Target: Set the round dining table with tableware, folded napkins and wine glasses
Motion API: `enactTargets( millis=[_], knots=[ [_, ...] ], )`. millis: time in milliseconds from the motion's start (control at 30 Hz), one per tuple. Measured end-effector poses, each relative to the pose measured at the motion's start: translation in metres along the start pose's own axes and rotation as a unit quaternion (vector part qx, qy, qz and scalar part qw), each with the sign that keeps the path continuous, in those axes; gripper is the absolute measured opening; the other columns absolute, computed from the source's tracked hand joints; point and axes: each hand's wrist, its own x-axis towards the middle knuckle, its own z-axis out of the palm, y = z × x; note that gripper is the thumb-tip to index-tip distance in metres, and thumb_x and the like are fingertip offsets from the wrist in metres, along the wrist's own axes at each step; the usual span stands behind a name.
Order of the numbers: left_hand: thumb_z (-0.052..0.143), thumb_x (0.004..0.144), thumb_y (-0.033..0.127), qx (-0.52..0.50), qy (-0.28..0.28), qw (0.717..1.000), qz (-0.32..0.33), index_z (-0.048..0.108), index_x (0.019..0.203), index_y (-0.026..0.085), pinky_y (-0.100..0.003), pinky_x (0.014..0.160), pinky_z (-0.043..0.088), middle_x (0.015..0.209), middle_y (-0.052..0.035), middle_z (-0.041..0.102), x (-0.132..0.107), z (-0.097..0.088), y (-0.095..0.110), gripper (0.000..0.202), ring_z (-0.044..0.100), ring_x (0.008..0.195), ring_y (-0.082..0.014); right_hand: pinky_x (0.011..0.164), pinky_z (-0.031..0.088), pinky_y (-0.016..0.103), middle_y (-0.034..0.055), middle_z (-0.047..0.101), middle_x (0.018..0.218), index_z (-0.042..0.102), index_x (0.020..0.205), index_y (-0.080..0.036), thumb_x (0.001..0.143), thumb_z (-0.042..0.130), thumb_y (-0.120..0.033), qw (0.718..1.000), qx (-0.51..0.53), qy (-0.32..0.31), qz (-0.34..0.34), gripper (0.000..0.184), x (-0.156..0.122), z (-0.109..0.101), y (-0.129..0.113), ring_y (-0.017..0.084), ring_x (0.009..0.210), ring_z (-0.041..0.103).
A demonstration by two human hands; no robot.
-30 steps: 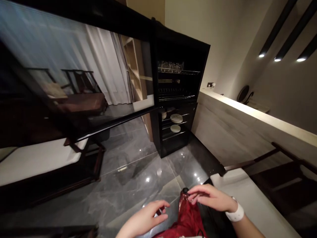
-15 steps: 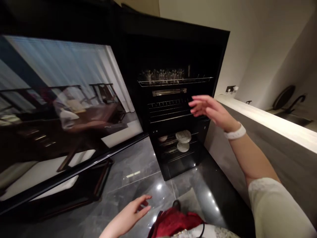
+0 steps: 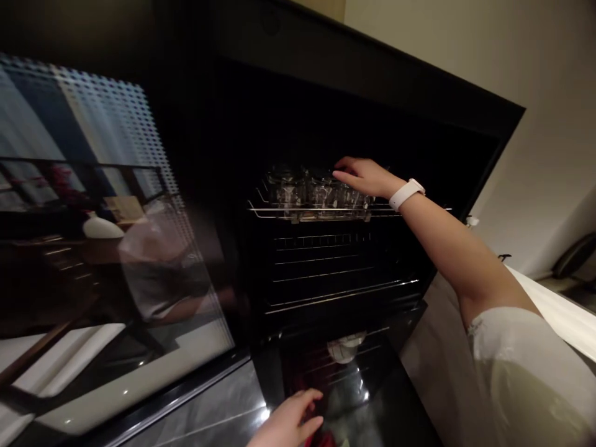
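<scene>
My right hand (image 3: pixel 367 176) reaches into the dark cabinet, its fingers stretched out just over several clear glasses (image 3: pixel 321 191). Whether the fingertips touch a glass I cannot tell. The glasses stand in a row on the upper wire rack (image 3: pixel 335 215). Lower down, my left hand (image 3: pixel 295 417) hangs in front of the cabinet with fingers apart, holding nothing. It is nearest to the lower compartment, where a white bowl (image 3: pixel 345 349) sits on a wire shelf.
A glossy cabinet door (image 3: pixel 186 397) stands open at the left and mirrors the room. Below the glasses runs a second wire rack (image 3: pixel 326 298). To the right are a wall (image 3: pixel 447 56) and a pale counter edge (image 3: pixel 544 310).
I have come closer to the cabinet. My right hand has moved up and inward to the glasses on the upper rack. My left hand has shifted right, still empty.
</scene>
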Motion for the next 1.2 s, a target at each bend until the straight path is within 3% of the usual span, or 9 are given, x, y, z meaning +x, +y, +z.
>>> enactTargets(
  millis=[200,367,567,667,767,867,967,1100,1200],
  knots=[
    [0.056,0.090,0.040,0.018,0.006,0.999,-0.045,0.061,0.140,0.021,-0.034,0.107,0.046,0.140,-0.0104,0.065,0.012,-0.005,-0.003,0.054,0.063,0.120,-0.0253,0.092,0.048,0.038,0.0123,0.073,0.111,0.065,0.129,-0.016,0.102,0.041,-0.069,0.998,0.003,-0.064,-0.005,0.064,0.003,0.003,-0.008,0.026,0.100,0.067],
    [0.058,0.089,0.045,0.002,-0.006,0.994,-0.106,0.064,0.137,0.021,-0.036,0.103,0.049,0.129,-0.0116,0.070,0.004,0.008,-0.026,0.054,0.067,0.114,-0.0282,0.092,0.048,0.041,0.0139,0.072,0.109,0.058,0.139,-0.014,0.091,0.052,-0.079,0.990,-0.083,-0.112,-0.032,0.082,0.010,-0.003,-0.017,0.032,0.105,0.066],
    [0.056,0.090,0.043,-0.001,0.034,0.994,-0.107,0.063,0.138,0.018,-0.036,0.103,0.049,0.129,-0.0140,0.070,0.007,0.005,-0.009,0.056,0.067,0.112,-0.0282,0.088,0.052,0.040,0.0126,0.071,0.116,0.058,0.140,-0.018,0.074,0.071,-0.082,0.972,-0.129,-0.179,-0.078,0.093,0.042,-0.011,-0.018,0.035,0.107,0.067],
    [0.053,0.092,0.041,0.005,0.044,0.994,-0.102,0.061,0.141,0.018,-0.033,0.105,0.047,0.132,-0.0130,0.069,0.013,0.004,0.003,0.055,0.065,0.118,-0.0263,0.090,0.053,0.043,0.0081,0.072,0.106,0.063,0.133,-0.020,0.071,0.077,-0.078,0.972,-0.099,-0.187,-0.100,0.086,0.061,-0.005,-0.002,0.035,0.107,0.068],
    [0.056,0.090,0.041,0.002,0.035,0.994,-0.103,0.062,0.141,0.022,-0.033,0.104,0.047,0.130,-0.0104,0.069,0.015,-0.001,0.013,0.054,0.064,0.117,-0.0253,0.093,0.053,0.045,0.0032,0.070,0.098,0.069,0.121,-0.021,0.080,0.072,-0.073,0.984,-0.001,-0.113,-0.138,0.067,0.082,0.012,0.023,0.032,0.111,0.067],
    [0.061,0.087,0.045,-0.041,0.019,0.997,-0.064,0.065,0.136,0.025,-0.033,0.103,0.048,0.128,-0.0080,0.070,0.000,-0.025,0.031,0.053,0.065,0.114,-0.0247,0.094,0.053,0.043,0.0015,0.068,0.095,0.071,0.113,-0.020,0.083,0.071,-0.070,0.986,0.079,-0.038,-0.144,0.059,0.099,0.029,0.043,0.029,0.111,0.068],
    [0.061,0.088,0.053,-0.082,0.048,0.995,0.020,0.071,0.129,0.029,-0.033,0.102,0.050,0.124,-0.0048,0.072,-0.033,-0.069,0.061,0.048,0.065,0.113,-0.0243,0.094,0.055,0.041,0.0013,0.069,0.093,0.072,0.112,-0.018,0.082,0.074,-0.069,0.984,0.091,-0.052,-0.146,0.059,0.108,0.032,0.051,0.028,0.110,0.069],
    [0.064,0.090,0.048,-0.033,0.221,0.965,0.138,0.079,0.108,0.039,-0.029,0.085,0.057,0.103,0.0021,0.077,-0.081,-0.130,0.105,0.025,0.071,0.094,-0.0214,0.091,0.057,0.039,0.0010,0.071,0.095,0.073,0.112,-0.018,0.081,0.074,-0.068,0.979,0.090,-0.081,-0.166,0.059,0.098,0.006,0.057,0.029,0.107,0.071],
    [0.066,0.091,0.036,0.049,0.366,0.892,0.260,0.080,0.097,0.037,-0.021,0.070,0.056,0.091,0.0038,0.076,-0.100,-0.159,0.140,0.016,0.070,0.081,-0.0161,0.086,0.053,0.032,-0.0004,0.073,0.097,0.075,0.107,-0.014,0.090,0.056,-0.071,0.982,0.106,-0.062,-0.147,0.063,0.066,-0.026,0.066,0.026,0.106,0.071]
  ],
)
